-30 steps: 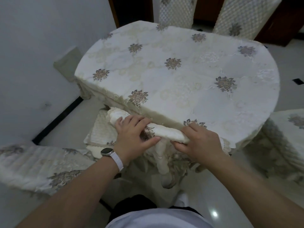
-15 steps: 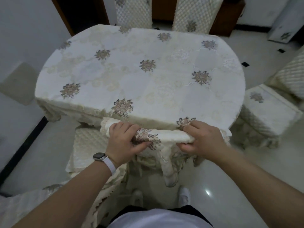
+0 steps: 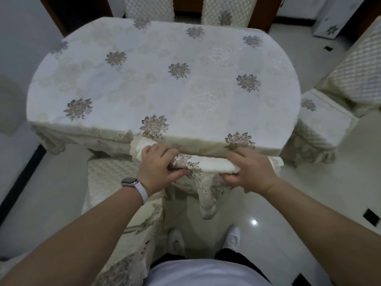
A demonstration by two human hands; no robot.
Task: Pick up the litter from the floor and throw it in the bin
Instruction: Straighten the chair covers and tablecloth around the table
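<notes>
Cream in colour, the embroidered floral tablecloth hem (image 3: 208, 165) is rolled into a tube between your hands. Your left hand (image 3: 156, 169) and right hand (image 3: 250, 172) each curl round it, thumbs seemingly underneath. Below them is the glossy white tiled floor (image 3: 268, 213). I cannot tell where the litter lies.

Dim even light, floor (image 3: 254, 222) glare, warped blurry edges

The bench (image 3: 185, 93) stands before you, the rolled tablecloth edge (image 3: 212, 165) along its near side under your left grip (image 3: 156, 168) and right grip (image 3: 251, 172). Chair backs (image 3: 149, 7) stand behind it, a chair seat (image 3: 325, 122) right of it.
</notes>
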